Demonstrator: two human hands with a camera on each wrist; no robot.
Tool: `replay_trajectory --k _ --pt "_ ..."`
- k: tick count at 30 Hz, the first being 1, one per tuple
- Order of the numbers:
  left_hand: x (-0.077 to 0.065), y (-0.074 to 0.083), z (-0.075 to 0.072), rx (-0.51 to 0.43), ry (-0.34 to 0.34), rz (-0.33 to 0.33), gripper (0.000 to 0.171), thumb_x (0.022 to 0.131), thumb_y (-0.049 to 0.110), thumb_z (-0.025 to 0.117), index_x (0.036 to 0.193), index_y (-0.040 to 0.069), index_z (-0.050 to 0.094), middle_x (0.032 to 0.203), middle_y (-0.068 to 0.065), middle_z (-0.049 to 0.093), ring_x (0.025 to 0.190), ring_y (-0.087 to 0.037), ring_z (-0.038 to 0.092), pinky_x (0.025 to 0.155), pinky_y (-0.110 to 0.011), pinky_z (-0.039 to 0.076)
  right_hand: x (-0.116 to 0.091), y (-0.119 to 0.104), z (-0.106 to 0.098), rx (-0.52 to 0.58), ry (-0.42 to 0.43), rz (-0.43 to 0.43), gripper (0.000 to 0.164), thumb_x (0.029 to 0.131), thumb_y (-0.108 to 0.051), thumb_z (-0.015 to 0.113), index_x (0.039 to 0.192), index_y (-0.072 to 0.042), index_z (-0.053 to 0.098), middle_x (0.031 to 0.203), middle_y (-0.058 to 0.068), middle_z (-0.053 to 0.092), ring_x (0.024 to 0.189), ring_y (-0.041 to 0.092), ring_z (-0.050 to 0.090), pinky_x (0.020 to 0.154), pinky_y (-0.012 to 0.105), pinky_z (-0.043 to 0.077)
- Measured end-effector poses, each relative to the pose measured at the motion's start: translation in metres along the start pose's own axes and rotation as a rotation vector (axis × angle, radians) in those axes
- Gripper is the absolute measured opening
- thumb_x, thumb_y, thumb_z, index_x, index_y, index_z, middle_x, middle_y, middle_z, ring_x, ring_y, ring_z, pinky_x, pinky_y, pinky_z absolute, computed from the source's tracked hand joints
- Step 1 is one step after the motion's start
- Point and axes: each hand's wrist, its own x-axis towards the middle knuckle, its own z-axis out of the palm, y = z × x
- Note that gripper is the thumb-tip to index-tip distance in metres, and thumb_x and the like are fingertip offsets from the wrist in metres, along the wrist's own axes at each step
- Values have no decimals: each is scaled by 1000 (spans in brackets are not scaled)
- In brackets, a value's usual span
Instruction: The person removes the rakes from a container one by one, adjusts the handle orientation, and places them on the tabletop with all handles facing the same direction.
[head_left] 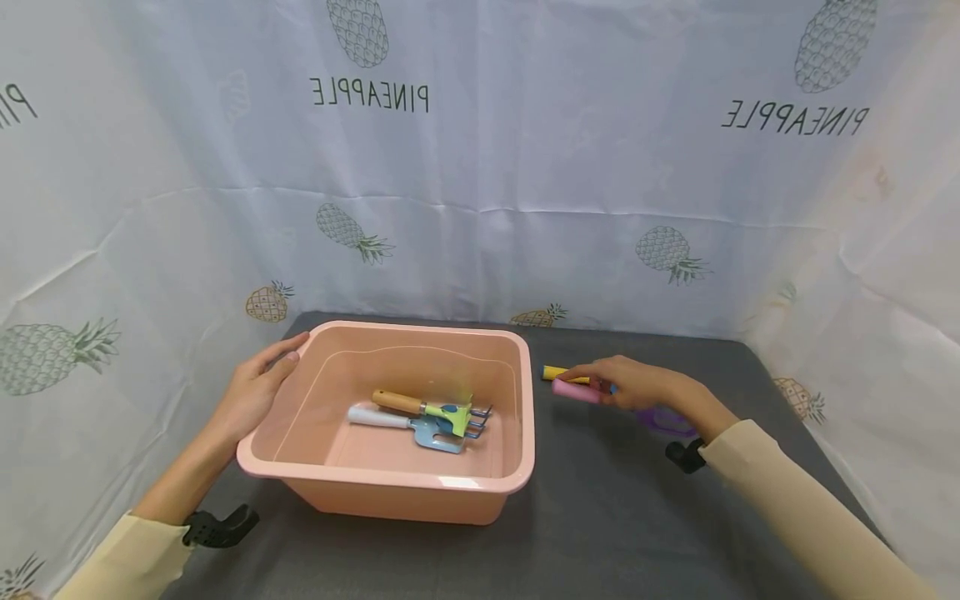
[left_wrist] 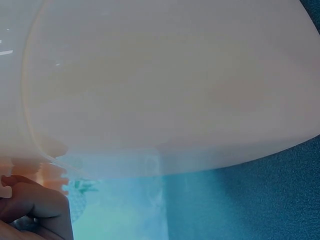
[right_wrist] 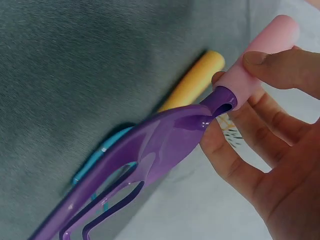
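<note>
Purple fork (right_wrist: pixel 172 137): right of the peach tub (head_left: pixel 397 500), its pink handle (head_left: pixel 573 391) pinched in my right grip (head_left: pixel 626 382). Long axis runs left to right, handle end towards the tub. My left grip (head_left: pixel 251 396) holds the tub's left side.

Left hand (head_left: pixel 251 392) on tub (head_left: pixel 390 477); right hand (head_left: pixel 633 382) around pink handle (head_left: pixel 573 391)

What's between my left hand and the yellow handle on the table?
From your left hand, the head view shows the pink tub with garden tools inside, then a thin strip of dark table.
</note>
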Motion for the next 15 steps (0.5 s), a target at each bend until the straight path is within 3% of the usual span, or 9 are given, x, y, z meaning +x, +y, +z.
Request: replay_trajectory --k 3,15 --pt "0 0 0 -10 0 -4 58 112 44 39 163 18 34 164 -21 38 104 20 51 82 -9 51 0 3 6 29 -13 2 73 82 17 58 147 -17 59 95 2 62 79 17 54 67 26 45" --pt "-3 4 0 -30 12 6 58 112 45 41 162 17 37 161 -23 42 101 20 55 81 -11 53 1 6 32 52 -40 29 75 83 18 59 148 -20 58 89 1 60 70 9 46 61 24 42"
